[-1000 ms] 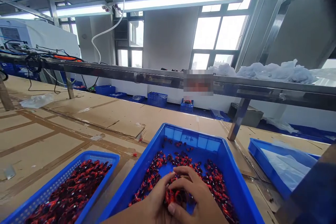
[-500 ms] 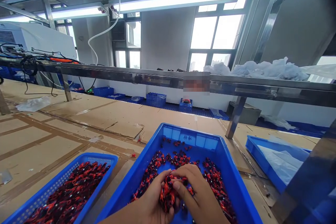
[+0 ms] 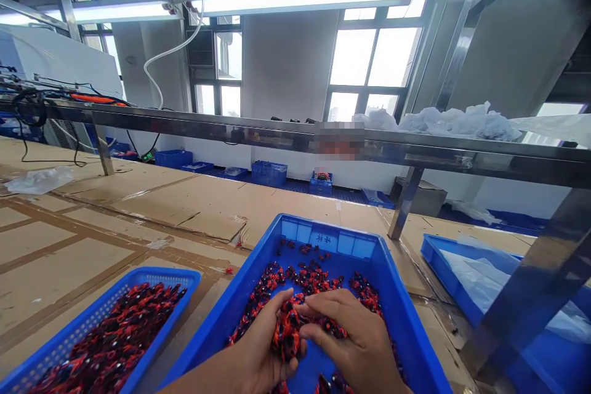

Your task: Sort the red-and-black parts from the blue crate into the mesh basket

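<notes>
A cluster of small red-and-black wired parts (image 3: pixel 287 333) rests in my left hand (image 3: pixel 259 345), whose fingers curl round it from the left and below. My right hand (image 3: pixel 364 338) is at the cluster's right side, its fingertips against the edge, thumb and forefinger apart. Both hands are over a deep blue bin (image 3: pixel 418 335), in which many more such parts (image 3: pixel 318 277) lie in loose heaps. Some of the bin's floor shows between the heaps. The exact shape of each part is too small to make out.
Left of the bin, a blue perforated basket (image 3: pixel 194 283) holds a thick pile of similar parts. A blue tray (image 3: pixel 429 249) with white plastic sheeting is at the right, behind a metal post (image 3: pixel 530 314). A metal rail (image 3: pixel 258 135) crosses above the cardboard-covered bench (image 3: pixel 184 203).
My right thumb and fingers have spread apart a little and shifted slightly right of the cluster. My left hand still holds the cluster. The whole view has shifted slightly.
</notes>
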Tool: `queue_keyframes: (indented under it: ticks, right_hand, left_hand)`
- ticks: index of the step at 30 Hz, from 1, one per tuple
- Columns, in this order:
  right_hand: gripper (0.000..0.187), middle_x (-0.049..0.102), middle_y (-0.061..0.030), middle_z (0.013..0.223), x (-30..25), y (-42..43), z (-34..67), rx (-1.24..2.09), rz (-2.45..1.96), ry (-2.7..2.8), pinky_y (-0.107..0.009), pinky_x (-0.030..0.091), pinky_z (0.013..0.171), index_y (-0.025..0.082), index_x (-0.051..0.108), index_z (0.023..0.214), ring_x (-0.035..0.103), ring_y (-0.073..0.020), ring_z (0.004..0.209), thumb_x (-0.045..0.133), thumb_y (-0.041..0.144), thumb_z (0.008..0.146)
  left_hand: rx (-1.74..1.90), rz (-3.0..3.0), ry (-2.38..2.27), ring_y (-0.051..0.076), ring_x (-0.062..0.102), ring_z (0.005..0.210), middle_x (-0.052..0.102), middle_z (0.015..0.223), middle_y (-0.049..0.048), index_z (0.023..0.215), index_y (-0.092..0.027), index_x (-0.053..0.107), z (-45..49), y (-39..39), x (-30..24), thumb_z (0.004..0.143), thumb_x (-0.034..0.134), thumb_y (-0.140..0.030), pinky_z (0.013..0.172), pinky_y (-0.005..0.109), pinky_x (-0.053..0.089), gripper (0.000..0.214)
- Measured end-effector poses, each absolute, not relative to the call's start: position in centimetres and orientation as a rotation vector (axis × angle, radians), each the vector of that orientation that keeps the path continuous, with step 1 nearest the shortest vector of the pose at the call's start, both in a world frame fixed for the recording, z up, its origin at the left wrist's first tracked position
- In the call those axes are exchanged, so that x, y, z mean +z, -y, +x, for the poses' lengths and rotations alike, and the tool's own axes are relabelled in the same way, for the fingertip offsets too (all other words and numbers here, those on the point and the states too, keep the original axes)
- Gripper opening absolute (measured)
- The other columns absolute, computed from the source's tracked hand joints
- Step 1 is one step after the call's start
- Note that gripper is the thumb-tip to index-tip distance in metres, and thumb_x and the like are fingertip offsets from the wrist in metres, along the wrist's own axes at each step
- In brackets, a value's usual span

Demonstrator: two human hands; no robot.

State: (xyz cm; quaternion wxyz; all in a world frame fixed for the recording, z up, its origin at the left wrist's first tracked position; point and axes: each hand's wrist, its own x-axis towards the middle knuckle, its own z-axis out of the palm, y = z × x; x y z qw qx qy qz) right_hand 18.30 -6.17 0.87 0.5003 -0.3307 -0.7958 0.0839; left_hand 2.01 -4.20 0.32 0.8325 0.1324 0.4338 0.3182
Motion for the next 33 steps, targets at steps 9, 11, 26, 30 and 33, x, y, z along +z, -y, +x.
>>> queue_keyframes:
  ticks: [9, 11, 26, 30, 33]
  right_hand:
    - [0.035, 0.072, 0.0000, 0.112, -0.1, 6.0, 18.5, 0.169, -0.784, 1.943, -0.028, 0.052, 0.092, 0.031, 0.061, 0.118, 0.065, -0.0174, 0.105, 0.070, 0.022, 0.085]
    - [0.034, 0.071, -0.0004, 0.112, -0.2, 6.0, 18.4, 0.192, -0.805, 1.958, -0.028, 0.051, 0.093, 0.030, 0.062, 0.118, 0.065, -0.0183, 0.106, 0.069, 0.023, 0.086]
    - [0.028, 0.071, -0.0026, 0.089, 0.3, 6.5, 17.4, 0.674, -1.209, 1.947, -0.030, 0.050, 0.073, 0.025, 0.065, 0.109, 0.065, -0.0208, 0.079, 0.062, 0.025, 0.081]
    - [0.038, 0.071, -0.0037, 0.113, -0.2, 7.1, 16.9, 0.484, -1.172, 2.133, -0.034, 0.046, 0.093, 0.029, 0.066, 0.117, 0.064, -0.0242, 0.103, 0.066, 0.025, 0.079]
    - [0.027, 0.074, -0.0004, 0.098, -0.4, 7.0, 16.7, 0.488, -1.133, 2.148, -0.028, 0.048, 0.083, 0.029, 0.070, 0.108, 0.068, -0.0197, 0.088, 0.065, 0.024, 0.082]
  left_hand:
    - [0.678, 0.403, -0.898, 0.013, 0.060, 0.048, 0.060, 0.058, 0.0020, 0.086, -0.013, 0.066, 1.6, 4.0, -0.1, 0.084, 0.054, -0.061, 0.034, 0.019, 0.046, 0.049]
    - [0.672, 0.418, -0.898, 0.013, 0.059, 0.048, 0.060, 0.058, 0.0023, 0.088, -0.013, 0.066, 1.4, 3.9, -0.1, 0.084, 0.053, -0.061, 0.034, 0.019, 0.046, 0.050]
    - [0.684, 0.469, -0.884, 0.010, 0.053, 0.046, 0.061, 0.067, 0.0022, 0.093, -0.015, 0.064, 1.6, 3.7, -0.6, 0.083, 0.053, -0.061, 0.036, 0.017, 0.042, 0.048]
    - [0.645, 0.494, -0.879, 0.008, 0.047, 0.042, 0.060, 0.062, 0.0026, 0.080, -0.015, 0.063, 1.7, 3.8, -0.7, 0.085, 0.047, -0.062, 0.038, 0.017, 0.042, 0.050]
    - [0.608, 0.502, -0.902, 0.008, 0.045, 0.040, 0.057, 0.057, 0.0007, 0.075, -0.016, 0.061, 1.8, 3.8, -0.9, 0.085, 0.048, -0.061, 0.035, 0.017, 0.042, 0.048]
